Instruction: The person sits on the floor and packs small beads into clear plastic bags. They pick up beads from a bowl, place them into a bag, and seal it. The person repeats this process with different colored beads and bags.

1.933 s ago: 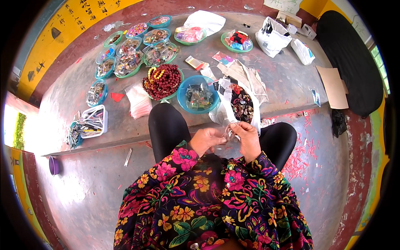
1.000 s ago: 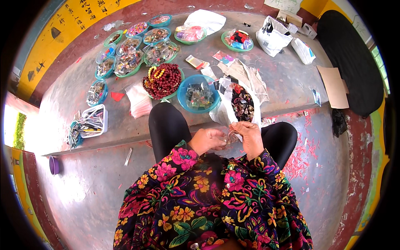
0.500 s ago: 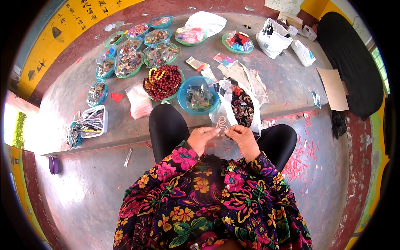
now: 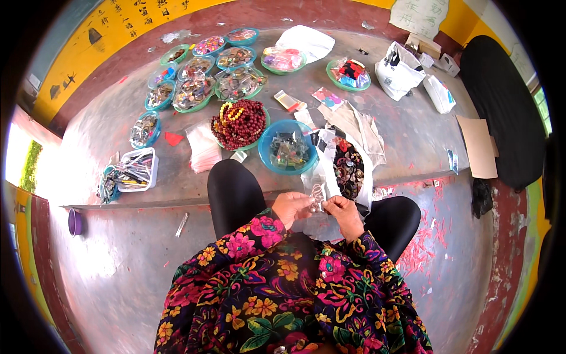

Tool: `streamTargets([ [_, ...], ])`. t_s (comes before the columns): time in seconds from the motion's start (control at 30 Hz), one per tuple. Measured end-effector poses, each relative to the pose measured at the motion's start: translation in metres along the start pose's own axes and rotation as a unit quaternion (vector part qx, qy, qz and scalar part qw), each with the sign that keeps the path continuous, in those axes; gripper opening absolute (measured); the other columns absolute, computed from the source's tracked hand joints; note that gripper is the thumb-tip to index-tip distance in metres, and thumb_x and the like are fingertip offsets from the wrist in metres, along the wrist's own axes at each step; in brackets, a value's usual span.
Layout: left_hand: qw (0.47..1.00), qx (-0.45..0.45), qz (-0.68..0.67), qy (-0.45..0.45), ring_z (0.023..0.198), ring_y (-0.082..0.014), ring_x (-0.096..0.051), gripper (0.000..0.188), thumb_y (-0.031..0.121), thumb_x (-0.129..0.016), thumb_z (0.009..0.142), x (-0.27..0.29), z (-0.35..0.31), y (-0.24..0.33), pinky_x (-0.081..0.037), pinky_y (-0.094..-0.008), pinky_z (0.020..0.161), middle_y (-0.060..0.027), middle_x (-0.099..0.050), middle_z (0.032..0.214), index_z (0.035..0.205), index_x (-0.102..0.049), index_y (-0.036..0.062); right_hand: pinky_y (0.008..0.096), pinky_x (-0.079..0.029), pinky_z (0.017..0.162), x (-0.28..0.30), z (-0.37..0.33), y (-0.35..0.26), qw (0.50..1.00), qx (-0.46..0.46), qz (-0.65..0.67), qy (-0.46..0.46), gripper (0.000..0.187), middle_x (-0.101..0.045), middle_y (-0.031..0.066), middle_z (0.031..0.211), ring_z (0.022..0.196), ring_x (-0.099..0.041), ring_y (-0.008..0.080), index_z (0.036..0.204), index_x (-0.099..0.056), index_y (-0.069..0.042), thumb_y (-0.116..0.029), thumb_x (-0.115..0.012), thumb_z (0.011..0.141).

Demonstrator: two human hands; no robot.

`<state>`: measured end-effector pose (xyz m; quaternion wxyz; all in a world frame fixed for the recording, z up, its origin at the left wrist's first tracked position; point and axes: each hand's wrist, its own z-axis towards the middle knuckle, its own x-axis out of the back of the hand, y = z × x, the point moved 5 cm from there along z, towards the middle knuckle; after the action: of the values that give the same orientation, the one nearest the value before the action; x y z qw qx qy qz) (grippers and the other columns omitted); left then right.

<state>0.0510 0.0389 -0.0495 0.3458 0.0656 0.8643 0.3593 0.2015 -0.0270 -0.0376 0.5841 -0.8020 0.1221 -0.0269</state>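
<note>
Above my lap, a small clear plastic bag (image 4: 318,192) with a pale looped cord in it is held between my hands. My left hand (image 4: 291,208) pinches its left side with closed fingers. On the other side my right hand (image 4: 344,216) grips the lower right edge between thumb and fingers. Just beyond them stands an open white plastic bag (image 4: 367,168) filled with dark beaded pieces (image 4: 348,171). Left of that is a blue basin (image 4: 265,154) holding several small clear packets (image 4: 289,148).
A green basin heaped with dark red bead strings (image 4: 240,125) sits beside a stack of clear bags (image 4: 203,147). Several basins of packets (image 4: 194,91) stand farther back left. A white basket of pens (image 4: 154,171) is near the ledge. Red scraps (image 4: 415,245) litter the floor at right.
The view has tilted, so the basins and ledge appear lower and farther right. Both hands still hold the small bag, now turned slightly, with the left fingers more over its edge.
</note>
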Motion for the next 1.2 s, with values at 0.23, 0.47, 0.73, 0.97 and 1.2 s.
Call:
streamTargets([
  [0.23,0.989,-0.047,-0.02,0.14,0.071,-0.017,-0.063,0.019,0.012,-0.059,0.086,0.064,0.054,0.004,-0.052,-0.0238,0.059,-0.0092,-0.064,0.086,0.099,-0.056,-0.0021,0.023,-0.041,0.061,0.021,0.01,0.033,0.999,-0.052,0.017,0.006,0.024,-0.061,0.003,0.071,0.064,-0.054,0.0089,0.08,-0.062,0.0,-0.022,-0.056,0.087],
  [0.47,0.971,-0.116,-0.102,0.18,0.078,-0.0192,-0.059,0.02,0.017,-0.056,0.086,0.134,0.14,0.05,-0.053,-0.0318,0.057,-0.0097,-0.059,0.095,0.102,-0.053,0.0054,0.0233,-0.042,0.06,0.014,0.013,0.042,0.995,-0.092,-0.016,-0.033,0.025,-0.061,0.0032,0.071,0.063,-0.054,0.0096,0.079,-0.062,0.0,-0.022,-0.055,0.088],
  [0.73,0.954,-0.13,-0.065,0.261,0.087,-0.0192,-0.059,0.02,0.019,-0.056,0.086,0.137,0.109,0.077,-0.05,-0.0327,0.063,-0.0091,-0.06,0.097,0.1,-0.057,0.0045,0.0235,-0.04,0.059,0.017,0.015,0.055,0.991,-0.122,-0.038,-0.035,0.029,-0.061,0.0033,0.07,0.063,-0.054,0.0099,0.076,-0.062,0.001,-0.024,-0.054,0.087],
  [0.97,0.879,-0.375,-0.044,0.292,0.083,-0.0202,-0.063,0.022,0.018,-0.056,0.086,0.196,-0.003,0.165,-0.049,-0.0293,0.064,-0.0107,-0.064,0.093,0.098,-0.059,0.0006,0.0229,-0.042,0.059,0.01,0.014,0.058,0.988,-0.125,-0.069,-0.065,0.028,-0.062,0.005,0.071,0.064,-0.056,0.0107,0.078,-0.062,0.001,-0.024,-0.054,0.087],
  [1.2,0.78,-0.273,0.145,0.545,0.08,-0.0206,-0.064,0.025,0.022,-0.058,0.084,0.333,-0.04,0.113,-0.049,-0.0321,0.067,-0.012,-0.066,0.087,0.097,-0.063,0.0023,0.0234,-0.042,0.058,0.01,0.018,0.078,0.981,-0.168,-0.073,-0.068,0.027,-0.06,0.005,0.069,0.061,-0.055,0.0111,0.077,-0.061,0.0,-0.025,-0.056,0.087],
])
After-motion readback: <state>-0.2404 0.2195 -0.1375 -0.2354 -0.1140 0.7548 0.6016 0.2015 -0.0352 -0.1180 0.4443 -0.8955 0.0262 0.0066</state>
